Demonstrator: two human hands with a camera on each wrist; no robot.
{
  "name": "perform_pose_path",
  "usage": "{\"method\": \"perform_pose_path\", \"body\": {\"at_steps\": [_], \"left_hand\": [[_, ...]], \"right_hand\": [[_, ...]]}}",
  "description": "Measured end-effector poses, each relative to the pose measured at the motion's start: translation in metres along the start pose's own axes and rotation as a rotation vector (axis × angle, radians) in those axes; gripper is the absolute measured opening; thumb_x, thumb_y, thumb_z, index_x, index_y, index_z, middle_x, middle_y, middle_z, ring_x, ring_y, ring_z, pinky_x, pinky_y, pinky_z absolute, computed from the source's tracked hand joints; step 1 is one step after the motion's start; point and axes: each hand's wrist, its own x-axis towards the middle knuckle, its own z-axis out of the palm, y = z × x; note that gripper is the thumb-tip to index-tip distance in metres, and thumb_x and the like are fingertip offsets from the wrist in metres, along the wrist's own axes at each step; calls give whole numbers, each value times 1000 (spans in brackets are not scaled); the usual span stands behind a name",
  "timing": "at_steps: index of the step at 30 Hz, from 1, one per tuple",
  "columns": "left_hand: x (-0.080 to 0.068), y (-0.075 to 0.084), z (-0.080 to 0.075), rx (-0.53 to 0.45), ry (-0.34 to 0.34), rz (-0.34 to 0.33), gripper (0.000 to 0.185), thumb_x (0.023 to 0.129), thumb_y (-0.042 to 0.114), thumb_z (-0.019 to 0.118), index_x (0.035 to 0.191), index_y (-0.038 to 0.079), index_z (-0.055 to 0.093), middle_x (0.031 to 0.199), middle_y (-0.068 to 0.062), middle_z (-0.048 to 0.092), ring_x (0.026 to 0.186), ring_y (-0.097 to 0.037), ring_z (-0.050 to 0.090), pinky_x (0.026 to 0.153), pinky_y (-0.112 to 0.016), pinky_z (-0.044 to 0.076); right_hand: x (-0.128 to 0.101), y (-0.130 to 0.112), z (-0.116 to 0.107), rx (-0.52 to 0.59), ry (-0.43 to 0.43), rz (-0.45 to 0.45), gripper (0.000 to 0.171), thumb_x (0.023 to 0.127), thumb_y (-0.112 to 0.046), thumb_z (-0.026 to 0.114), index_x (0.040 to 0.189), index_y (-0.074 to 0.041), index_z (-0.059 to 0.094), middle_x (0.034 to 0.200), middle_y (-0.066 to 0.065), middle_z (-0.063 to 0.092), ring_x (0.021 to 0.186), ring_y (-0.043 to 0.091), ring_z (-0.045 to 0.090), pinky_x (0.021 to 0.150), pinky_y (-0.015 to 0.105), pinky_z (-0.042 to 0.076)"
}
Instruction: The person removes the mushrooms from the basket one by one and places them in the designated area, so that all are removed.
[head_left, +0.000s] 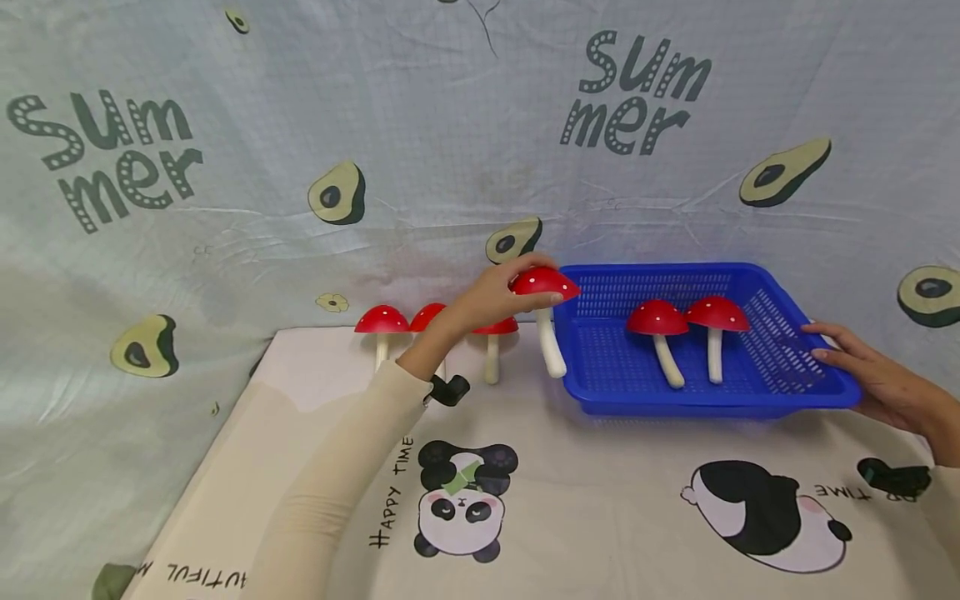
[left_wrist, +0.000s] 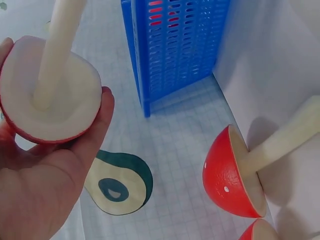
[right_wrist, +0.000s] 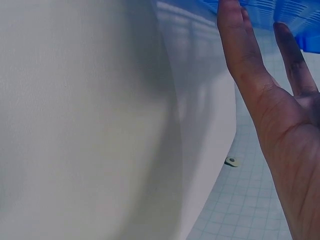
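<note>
Avocado-print backdrop; my left hand [head_left: 491, 296] grips a red mushroom [head_left: 545, 283] at the basket [head_left: 720, 400] rim; right hand [head_left: 873, 371], fingers straight, steadies it. Best lower stem-first, clearing the rim.

Two mushrooms [head_left: 686, 337] stand in the basket [head_left: 772, 392]; three mushrooms [head_left: 431, 329] left.

Six red toy mushrooms [head_left: 544, 283], one blue basket [head_left: 772, 398], two hands [head_left: 491, 296]
</note>
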Motion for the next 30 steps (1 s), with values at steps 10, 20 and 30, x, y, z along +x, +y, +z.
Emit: {"method": "perform_pose_path", "body": {"at_steps": [10, 20, 30], "left_hand": [[-5, -5, -4, 54, -7, 65, 54, 89, 39, 76, 137, 25, 58, 137, 1, 57, 122, -22, 54, 92, -37, 55], [-16, -15, -9, 81, 8, 78, 56, 87, 36, 79, 138, 27, 59, 143, 3, 53, 129, -20, 48, 95, -38, 55], [-36, -23, -12, 83, -1, 69, 56, 88, 30, 78, 139, 23, 57, 142, 3, 53, 130, -20, 48, 96, -42, 55]], "right_hand": [[-1, -1, -2, 33, -11, -17, 44, 112, -30, 33, 147, -55, 22, 127, -6, 31, 96, 11, 66, 80, 48, 61], [-3, -1, -3, 80, -6, -15, 44, 112, -29, 34, 146, -54, 24, 127, -6, 31, 95, 12, 67, 79, 49, 61], [-2, -1, 1, 32, 0, -20, 45, 112, -31, 34, 148, -56, 21, 132, -2, 25, 96, 10, 65, 81, 49, 61]]}}
